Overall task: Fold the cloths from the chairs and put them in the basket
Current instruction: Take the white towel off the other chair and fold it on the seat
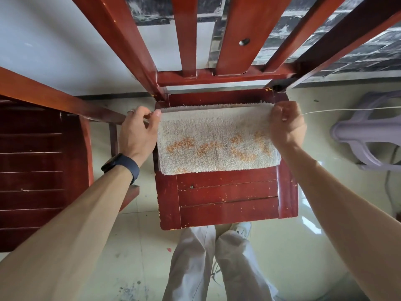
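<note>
Head view shows the cloth lying doubled over the back half of the chair seat, your left hand and right hand each pinching one back corner of it, so I judge you are in the middle of folding, and putting it in the basket is not yet done.

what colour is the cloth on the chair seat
Off-white cloth with patchy orange markings, seen in the head view.

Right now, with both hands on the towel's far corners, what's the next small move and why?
Probably slide the top layer farther back, then lay it flat. The left hand and right hand hold the towel by its far corners, and a strip of the lower layer shows beyond the top edge.
</note>
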Demonstrator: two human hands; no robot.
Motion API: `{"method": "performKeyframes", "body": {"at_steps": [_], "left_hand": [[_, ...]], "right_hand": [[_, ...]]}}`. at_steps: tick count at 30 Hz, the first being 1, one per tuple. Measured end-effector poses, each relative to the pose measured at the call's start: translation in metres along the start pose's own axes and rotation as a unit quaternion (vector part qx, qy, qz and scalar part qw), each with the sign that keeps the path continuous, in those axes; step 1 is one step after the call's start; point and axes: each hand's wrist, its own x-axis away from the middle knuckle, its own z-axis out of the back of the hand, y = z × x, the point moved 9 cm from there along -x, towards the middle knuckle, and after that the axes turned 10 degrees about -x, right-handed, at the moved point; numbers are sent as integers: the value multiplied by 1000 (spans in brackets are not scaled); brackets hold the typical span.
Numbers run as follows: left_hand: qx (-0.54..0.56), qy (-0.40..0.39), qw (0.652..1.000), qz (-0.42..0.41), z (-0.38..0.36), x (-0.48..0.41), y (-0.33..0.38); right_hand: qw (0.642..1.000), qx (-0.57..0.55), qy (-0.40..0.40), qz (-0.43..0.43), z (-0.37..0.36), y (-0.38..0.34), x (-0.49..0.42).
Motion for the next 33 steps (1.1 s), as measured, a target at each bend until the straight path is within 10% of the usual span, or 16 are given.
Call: {"method": "performKeyframes", "body": {"at_steps": [19, 33], "left_hand": [[-141, -129, 973, -132, -24, 71, -17], [-107, -97, 989, -24, -22, 65, 2]], "right_hand": [[976, 145, -99, 128, 28, 34, 85], [993, 92, -58, 42, 34, 37, 80]]}}
